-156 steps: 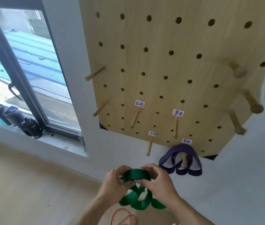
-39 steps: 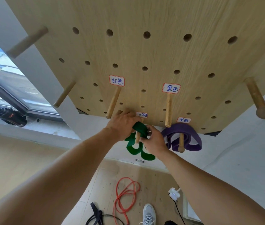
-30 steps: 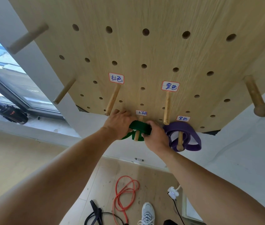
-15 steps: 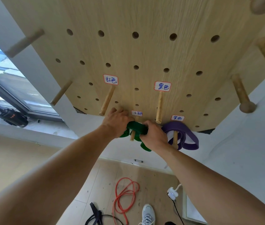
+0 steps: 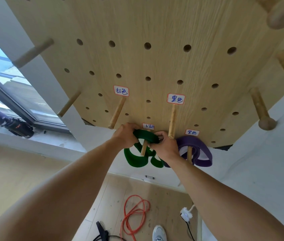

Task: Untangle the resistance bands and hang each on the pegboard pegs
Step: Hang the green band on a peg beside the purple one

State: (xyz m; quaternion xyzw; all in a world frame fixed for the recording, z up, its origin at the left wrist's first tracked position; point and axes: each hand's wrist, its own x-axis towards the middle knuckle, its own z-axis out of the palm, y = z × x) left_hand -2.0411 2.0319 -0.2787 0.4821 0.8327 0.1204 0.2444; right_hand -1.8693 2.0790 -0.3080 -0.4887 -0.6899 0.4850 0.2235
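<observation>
Having carried the green band (image 5: pixel 145 136) up to the pegboard (image 5: pixel 155 63), we now pinch it with our left hand (image 5: pixel 124 135) and right hand (image 5: pixel 163 146) over its peg (image 5: pixel 144 147), hanging nearly done beside the hung purple band (image 5: pixel 202 152).

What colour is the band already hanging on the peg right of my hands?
Purple, clearest in the head view.

White wall (image 5: pixel 252 164) behind and right of the grip. Window (image 5: pixel 7 87), dark-framed and daylit, far left of the grip; dark bottles (image 5: pixel 7 121) on its sill (image 5: pixel 33 143). Light wood-look floor (image 5: pixel 12 173) below the grip, with orange cord (image 5: pixel 134 214), white plug (image 5: pixel 185 212), black strap (image 5: pixel 101 232), grey shoe (image 5: pixel 158 233).
</observation>
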